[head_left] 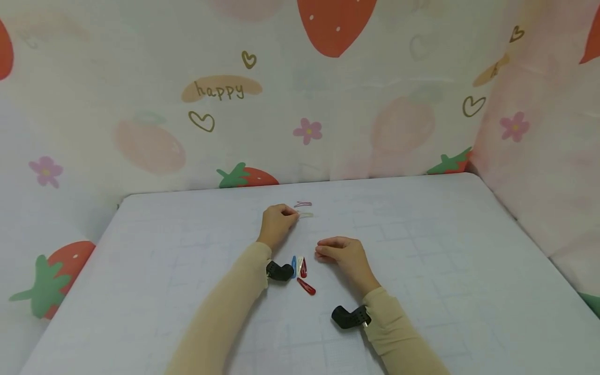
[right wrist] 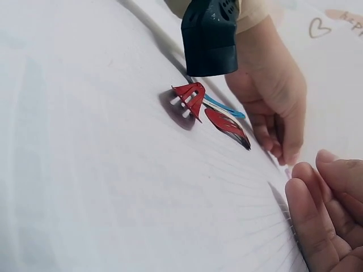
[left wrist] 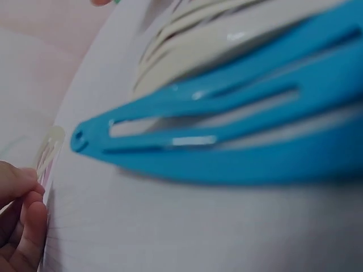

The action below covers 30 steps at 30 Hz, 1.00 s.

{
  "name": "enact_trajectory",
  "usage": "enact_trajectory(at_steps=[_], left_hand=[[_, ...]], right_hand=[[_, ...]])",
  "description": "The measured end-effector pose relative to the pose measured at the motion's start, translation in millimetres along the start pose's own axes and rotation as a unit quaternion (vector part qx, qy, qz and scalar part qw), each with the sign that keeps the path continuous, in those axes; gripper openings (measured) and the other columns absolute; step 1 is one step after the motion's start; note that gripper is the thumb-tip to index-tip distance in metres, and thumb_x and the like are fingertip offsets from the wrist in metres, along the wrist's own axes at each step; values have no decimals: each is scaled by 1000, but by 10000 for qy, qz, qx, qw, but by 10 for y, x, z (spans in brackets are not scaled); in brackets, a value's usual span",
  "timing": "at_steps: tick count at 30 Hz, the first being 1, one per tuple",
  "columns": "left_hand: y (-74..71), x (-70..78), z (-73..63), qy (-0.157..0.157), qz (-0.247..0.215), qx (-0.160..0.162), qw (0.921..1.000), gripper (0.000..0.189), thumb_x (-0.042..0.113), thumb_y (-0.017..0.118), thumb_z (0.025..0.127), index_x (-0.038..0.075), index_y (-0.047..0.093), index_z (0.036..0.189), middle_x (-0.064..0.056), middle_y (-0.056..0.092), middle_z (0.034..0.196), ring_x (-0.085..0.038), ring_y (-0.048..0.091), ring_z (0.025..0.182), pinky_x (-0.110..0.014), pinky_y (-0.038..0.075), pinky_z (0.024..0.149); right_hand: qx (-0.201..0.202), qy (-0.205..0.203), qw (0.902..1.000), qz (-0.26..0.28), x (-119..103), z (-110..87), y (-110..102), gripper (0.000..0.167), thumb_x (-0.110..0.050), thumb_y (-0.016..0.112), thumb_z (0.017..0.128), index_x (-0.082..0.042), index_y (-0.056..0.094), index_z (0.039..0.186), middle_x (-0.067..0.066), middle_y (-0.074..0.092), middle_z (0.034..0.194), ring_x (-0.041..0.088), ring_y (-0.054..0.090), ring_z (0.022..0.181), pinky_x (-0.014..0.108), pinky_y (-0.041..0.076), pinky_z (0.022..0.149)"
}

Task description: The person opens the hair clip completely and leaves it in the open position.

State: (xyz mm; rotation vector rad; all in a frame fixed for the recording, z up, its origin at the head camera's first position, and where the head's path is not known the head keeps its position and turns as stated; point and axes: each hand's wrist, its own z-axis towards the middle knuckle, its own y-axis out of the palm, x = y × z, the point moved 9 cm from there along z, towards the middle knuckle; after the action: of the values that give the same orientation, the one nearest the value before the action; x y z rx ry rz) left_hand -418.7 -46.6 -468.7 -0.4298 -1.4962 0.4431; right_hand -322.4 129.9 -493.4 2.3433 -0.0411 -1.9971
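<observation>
In the head view my left hand (head_left: pixel 277 223) reaches to the back of the white table, pinching the end of a cream snap hair clip (head_left: pixel 306 214) between thumb and fingers. The left wrist view also shows that cream clip (left wrist: pixel 52 141) at the fingertips. Just behind it lies a pink hair clip (head_left: pixel 303 204). My right hand (head_left: pixel 348 260) hovers over the table, fingers gently bent, with nothing visible between them. Left of it lie a blue clip (head_left: pixel 294 266), a cream clip (head_left: pixel 300 265) and a red clip (head_left: pixel 304 268); another red clip (head_left: pixel 307 286) lies slanted in front.
A black wrist camera (head_left: pixel 280 271) on my left wrist hangs close beside the blue clip. Another black camera (head_left: pixel 350 317) sits on my right wrist. Behind the table (head_left: pixel 445 250) hangs a strawberry-print cloth (head_left: pixel 281 104), which continues down the right side.
</observation>
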Motion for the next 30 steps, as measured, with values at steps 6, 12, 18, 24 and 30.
enact_trajectory(at_steps=[6,12,18,24,30], left_hand=[[8,-21,12,-10,58,19,10000,11,14,71,90,4,74,90,-8,69,86,-15,56,79,-22,43,67],[22,-53,30,-23,88,-4,10000,8,13,72,89,5,73,87,-8,69,86,-16,55,81,-23,43,69],[55,-70,39,-116,176,-143,9997,7,14,71,90,7,73,87,-7,69,90,-18,55,87,-29,45,78],[53,-57,35,-101,296,-198,9993,7,14,71,90,7,74,90,-8,71,93,-18,58,89,-31,47,81],[29,-3,7,-34,401,-229,9989,8,14,72,90,6,75,90,-8,72,90,-17,57,84,-29,45,76]], right_hand=[[3,3,9999,-111,6,-9,0,25,-1,72,87,11,69,108,11,76,93,9,72,78,24,59,75],[-13,24,9999,-122,3,-24,8,25,-1,72,87,11,69,109,11,76,93,9,72,77,24,59,75],[-15,30,9999,-110,-1,-20,6,25,0,71,87,11,69,109,11,76,92,9,72,77,23,59,74],[-48,31,10000,-67,-9,-24,9,25,0,71,87,12,69,109,11,76,92,9,72,77,23,59,74],[-61,17,10000,-28,-12,-24,11,25,1,71,87,12,69,109,10,76,91,9,72,77,24,59,75]])
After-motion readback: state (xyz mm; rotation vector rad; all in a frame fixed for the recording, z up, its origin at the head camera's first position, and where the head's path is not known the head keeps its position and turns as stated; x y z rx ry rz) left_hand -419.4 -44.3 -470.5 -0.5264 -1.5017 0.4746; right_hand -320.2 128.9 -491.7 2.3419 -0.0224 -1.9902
